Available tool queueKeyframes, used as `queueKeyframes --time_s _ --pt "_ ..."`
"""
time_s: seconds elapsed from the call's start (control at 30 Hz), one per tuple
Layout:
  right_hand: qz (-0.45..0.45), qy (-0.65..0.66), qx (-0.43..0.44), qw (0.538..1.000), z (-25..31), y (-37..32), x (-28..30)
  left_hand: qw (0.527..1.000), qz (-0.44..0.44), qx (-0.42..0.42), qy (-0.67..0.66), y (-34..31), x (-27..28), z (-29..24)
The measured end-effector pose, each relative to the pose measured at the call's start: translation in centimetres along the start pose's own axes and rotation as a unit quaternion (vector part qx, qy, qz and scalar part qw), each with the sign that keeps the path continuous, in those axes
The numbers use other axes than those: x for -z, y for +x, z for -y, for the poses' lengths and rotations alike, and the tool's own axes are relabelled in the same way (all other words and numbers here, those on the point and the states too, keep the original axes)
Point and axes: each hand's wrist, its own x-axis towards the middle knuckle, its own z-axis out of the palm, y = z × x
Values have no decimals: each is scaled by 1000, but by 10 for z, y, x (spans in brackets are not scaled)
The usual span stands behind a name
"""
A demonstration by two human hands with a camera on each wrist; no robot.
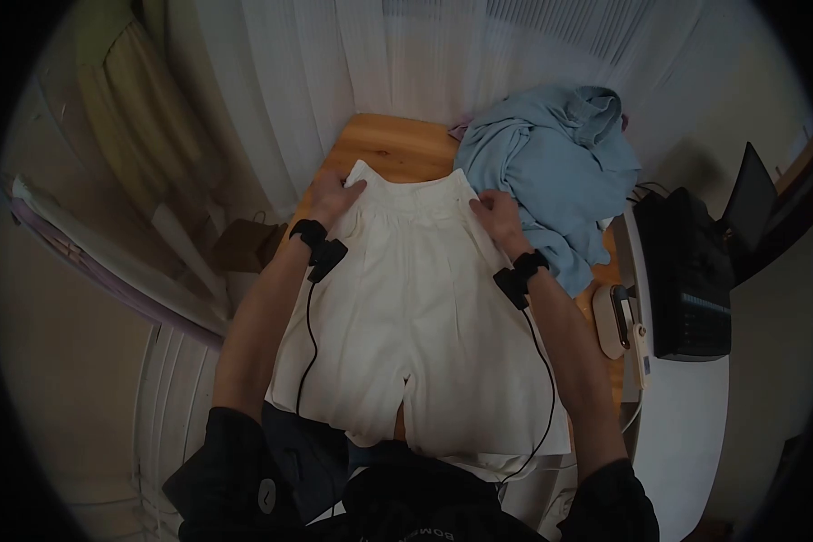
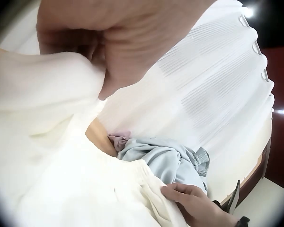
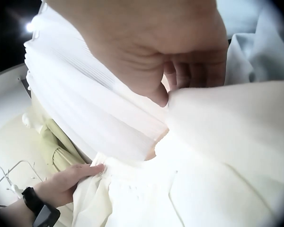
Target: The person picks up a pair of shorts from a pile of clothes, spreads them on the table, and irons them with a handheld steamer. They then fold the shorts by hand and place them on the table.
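A pair of white shorts [image 1: 406, 298] lies spread toward me over the wooden table, waistband at the far end and legs hanging near my body. My left hand [image 1: 336, 200] pinches the left end of the waistband, thumb on top of the cloth. At the waistband's right end, my right hand [image 1: 499, 219] grips the cloth between thumb and curled fingers. In the left wrist view the waistband edge [image 2: 92, 71] is lifted by the left hand. The right wrist view has the right hand [image 3: 156, 52] holding its own corner, fingers partly hidden behind the fabric.
Light blue clothing [image 1: 542, 163] is heaped at the back right of the wooden table [image 1: 397, 144]. A black bag-like object [image 1: 682, 280] and a small white device [image 1: 611, 321] stand on the right. White curtains [image 1: 334, 72] hang behind; a clothes rack [image 1: 108, 271] is at left.
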Motion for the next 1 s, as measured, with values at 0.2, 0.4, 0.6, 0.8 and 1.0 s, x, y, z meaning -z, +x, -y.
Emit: queueKeyframes --time_s 0.2,0.4,0.6,0.8,1.0 --pt "23 34 -86 995 36 0 1 999 -11 -34 -25 -23 -3 -43" --pt "-55 125 27 990 73 -18 -26 976 14 68 -205 -56 -21 -75" --pt "-49 111 120 985 138 -76 -28 930 47 89 -355 -80 -6 -122" --pt "24 78 126 989 154 -97 1 984 5 -32 -178 -100 4 -140" --pt "126 381 24 915 173 -111 50 980 -36 -151 -122 -115 24 -168"
